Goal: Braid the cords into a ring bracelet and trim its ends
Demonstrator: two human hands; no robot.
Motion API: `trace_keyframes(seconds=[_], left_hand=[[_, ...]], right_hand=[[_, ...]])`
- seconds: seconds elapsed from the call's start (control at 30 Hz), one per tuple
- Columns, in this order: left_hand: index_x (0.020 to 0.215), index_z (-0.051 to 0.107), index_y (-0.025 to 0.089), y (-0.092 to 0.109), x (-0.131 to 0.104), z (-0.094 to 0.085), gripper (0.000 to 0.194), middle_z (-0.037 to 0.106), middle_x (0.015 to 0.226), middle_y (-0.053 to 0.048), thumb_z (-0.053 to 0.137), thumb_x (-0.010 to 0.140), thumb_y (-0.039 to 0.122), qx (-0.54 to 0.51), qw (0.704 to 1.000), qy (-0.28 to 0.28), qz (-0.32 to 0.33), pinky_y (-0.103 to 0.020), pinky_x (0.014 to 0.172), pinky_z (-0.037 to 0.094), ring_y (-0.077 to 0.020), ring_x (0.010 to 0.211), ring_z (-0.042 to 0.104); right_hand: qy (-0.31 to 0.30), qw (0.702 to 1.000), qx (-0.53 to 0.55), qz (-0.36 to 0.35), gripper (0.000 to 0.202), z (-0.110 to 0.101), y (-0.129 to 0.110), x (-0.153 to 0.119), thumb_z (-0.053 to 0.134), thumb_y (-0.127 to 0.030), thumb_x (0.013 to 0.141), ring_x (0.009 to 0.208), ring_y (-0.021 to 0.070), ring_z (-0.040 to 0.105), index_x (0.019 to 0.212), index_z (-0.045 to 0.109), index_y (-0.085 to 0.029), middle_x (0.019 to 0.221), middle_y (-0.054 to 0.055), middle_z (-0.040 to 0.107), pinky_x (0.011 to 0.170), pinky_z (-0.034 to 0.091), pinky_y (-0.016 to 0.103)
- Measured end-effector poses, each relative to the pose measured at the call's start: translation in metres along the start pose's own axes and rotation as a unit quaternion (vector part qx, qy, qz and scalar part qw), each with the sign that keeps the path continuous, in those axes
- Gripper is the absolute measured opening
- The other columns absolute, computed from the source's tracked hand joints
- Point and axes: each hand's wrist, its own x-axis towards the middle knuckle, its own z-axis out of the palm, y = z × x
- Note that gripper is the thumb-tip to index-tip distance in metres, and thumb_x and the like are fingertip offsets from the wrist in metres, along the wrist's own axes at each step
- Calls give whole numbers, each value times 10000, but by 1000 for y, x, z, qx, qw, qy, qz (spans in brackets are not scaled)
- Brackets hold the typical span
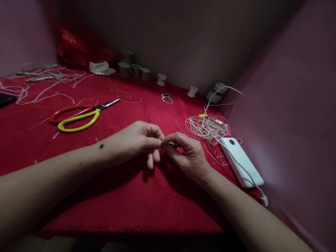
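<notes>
My left hand (pixel 139 140) and my right hand (pixel 187 154) meet over the middle of the red-covered table, fingertips touching. Between the right thumb and index finger shows a bit of green-and-white cord (pixel 172 143), mostly hidden by the fingers. Its left end runs to the pinched thumb and index finger of my left hand, whose other fingers hang curled below. Farther back lie small loops of white and green cord (pixel 167 99). To the left rest scissors (pixel 78 119) with one red and one yellow handle, blades partly apart, pointing right.
A tangle of thin cord (pixel 207 127) lies right, beside a white power bank (pixel 241 162) with a cable. Several thread spools (pixel 124 69), a crumpled white tissue (pixel 102 68) and a red plastic bag (pixel 81 49) stand along the back. Loose white cords (pixel 39 85) spread at left.
</notes>
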Motion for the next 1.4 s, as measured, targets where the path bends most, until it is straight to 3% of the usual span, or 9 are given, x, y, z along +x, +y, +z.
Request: trace_keyframes(seconds=[0.1,0.23,0.43,0.6,0.77,0.97,1.23,1.4], left_hand=[[755,565,143,-1,1,-2,60,667,512,-31,534,795,111,-25,999,-15,-17,-190,397,454,-146,377,618],[734,562,140,-1,1,-3,59,657,494,-35,547,786,118,-31,999,-21,-34,-190,383,441,-151,363,611],[743,559,139,-1,1,-4,45,655,496,-28,549,782,119,-4,999,-12,-39,-201,383,451,-150,362,604],[734,551,146,1,0,-1,62,643,479,-16,537,779,106,15,999,2,-32,-207,367,458,-150,355,596],[744,545,157,3,-1,3,62,643,488,-4,542,792,118,29,999,14,-23,-199,377,456,-138,366,595],[732,548,161,2,0,3,65,639,484,-7,540,784,123,26,999,16,-28,-215,365,458,-152,360,592],[701,554,148,-1,-1,-2,63,652,495,-33,577,759,149,-16,999,-12,-32,-209,374,445,-156,358,600],[685,558,151,0,-3,1,63,650,494,-24,569,743,128,-16,999,-6,-35,-203,363,430,-150,358,592]], right_hand=[[-7,1000,0,22,18,-2,-1,0,630,-172,824,695,116,620,830,640,-186,776,13,675,662,490,241],[-17,992,63,109,23,-5,-3,2,670,-171,786,646,110,612,791,648,-174,730,8,683,608,483,232],[-70,963,152,210,77,-9,-6,5,705,-168,754,731,125,652,805,646,-173,783,6,696,684,514,252],[-90,978,36,184,40,-17,-14,7,648,-153,815,744,121,640,827,676,-179,794,8,705,701,484,254],[-74,983,-18,170,78,-15,-17,5,682,-153,782,749,131,627,846,650,-181,822,19,697,695,469,269],[-71,974,51,208,149,-6,-11,2,579,-125,800,533,82,532,924,534,-195,700,-32,610,516,421,221],[-78,994,16,72,116,-8,-9,2,618,-180,825,680,102,602,940,602,-172,798,11,670,612,459,228],[-49,998,-21,36,99,-6,-7,1,646,-156,820,684,101,619,913,637,-188,812,6,690,628,479,217]])
